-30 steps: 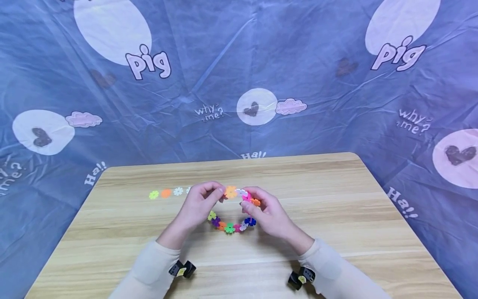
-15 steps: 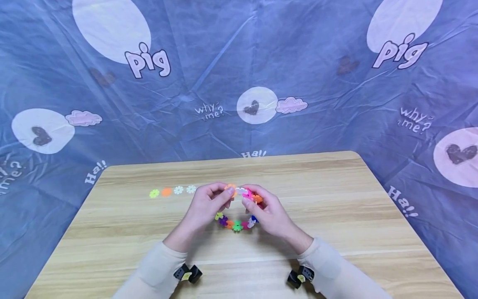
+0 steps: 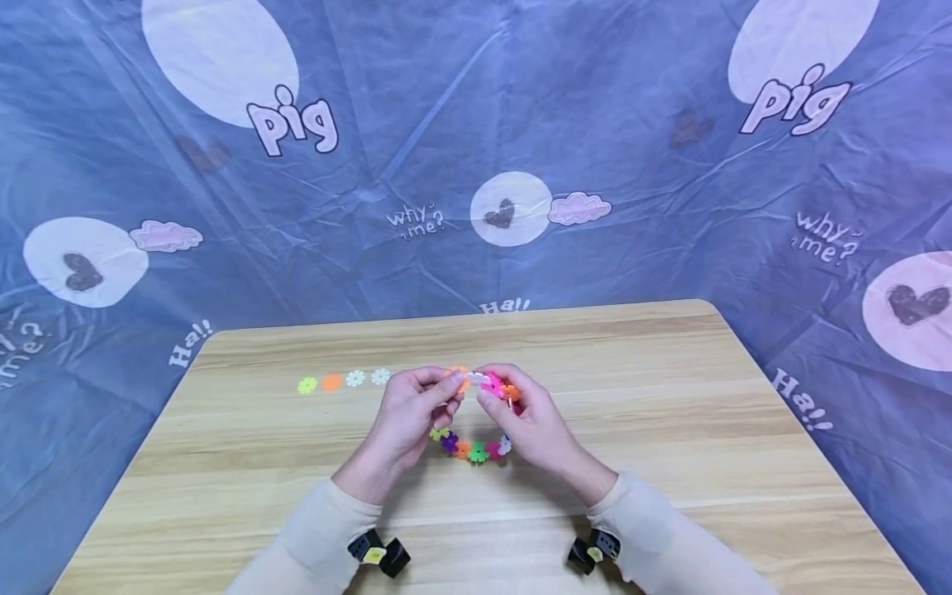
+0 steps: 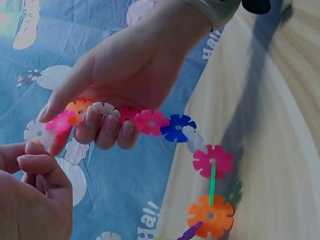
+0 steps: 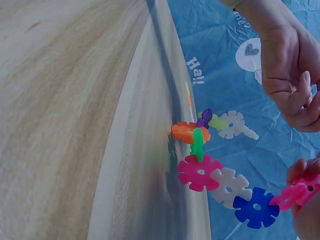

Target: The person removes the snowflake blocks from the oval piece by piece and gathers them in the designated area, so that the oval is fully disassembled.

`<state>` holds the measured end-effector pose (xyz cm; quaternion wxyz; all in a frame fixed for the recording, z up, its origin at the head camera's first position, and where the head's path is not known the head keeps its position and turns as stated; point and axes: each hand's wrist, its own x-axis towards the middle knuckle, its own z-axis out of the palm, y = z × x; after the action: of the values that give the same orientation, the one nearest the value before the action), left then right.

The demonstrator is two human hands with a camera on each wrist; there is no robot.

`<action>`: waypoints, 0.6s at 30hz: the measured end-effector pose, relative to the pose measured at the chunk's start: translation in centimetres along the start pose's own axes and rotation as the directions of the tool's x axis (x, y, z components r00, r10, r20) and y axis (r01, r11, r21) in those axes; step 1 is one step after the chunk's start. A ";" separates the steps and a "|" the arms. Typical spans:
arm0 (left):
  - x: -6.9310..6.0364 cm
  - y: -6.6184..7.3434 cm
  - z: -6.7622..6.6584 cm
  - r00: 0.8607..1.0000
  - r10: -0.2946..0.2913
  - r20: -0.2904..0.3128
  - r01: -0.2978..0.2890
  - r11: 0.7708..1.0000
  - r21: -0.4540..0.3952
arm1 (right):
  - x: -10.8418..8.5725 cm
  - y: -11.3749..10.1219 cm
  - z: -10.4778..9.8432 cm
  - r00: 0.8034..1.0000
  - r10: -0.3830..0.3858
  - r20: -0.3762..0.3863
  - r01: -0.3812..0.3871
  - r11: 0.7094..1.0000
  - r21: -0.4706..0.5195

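Observation:
A chain of interlocked plastic snowflake discs hangs in a loop between the hands, just above the table. The left hand pinches an orange disc between thumb and fingers, close against a white disc. Facing it, the right hand grips the chain by a pink disc, its other fingers curled round further discs. In the left wrist view, orange, white and pink discs run through the right hand, followed by a blue disc. The left fingertips partly hide the joint.
On the table, left of the hands, a row of loose discs lies flat: yellow-green, orange, and two white, one white disc nearest the left hand. A blue patterned cloth hangs behind the table.
The left hand has moved a little right, closer to the right hand, with its thumb now over the orange disc. The hanging loop has shifted right, and a second loose white disc has come into view.

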<state>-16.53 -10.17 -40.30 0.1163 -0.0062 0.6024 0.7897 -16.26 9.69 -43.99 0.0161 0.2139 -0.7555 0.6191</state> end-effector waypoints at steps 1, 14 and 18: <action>0.0 0.0 0.0 1.000 -0.001 -0.005 0.001 1.000 -0.006 | 0.0 0.0 0.0 1.000 0.001 0.000 -0.001 1.000 0.000; -0.4 0.0 0.6 0.995 0.092 -0.046 -0.090 0.995 0.040 | 0.1 0.2 0.1 1.000 -0.020 -0.006 0.020 1.000 0.008; -0.4 0.0 0.7 0.994 0.088 -0.061 -0.086 0.996 0.030 | 0.2 0.3 0.2 1.000 -0.021 -0.014 0.022 1.000 0.009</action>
<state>-16.01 -9.58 -40.04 0.0628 -0.0030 0.6162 0.7850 -16.49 9.53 -44.29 0.0273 0.2176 -0.7503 0.6237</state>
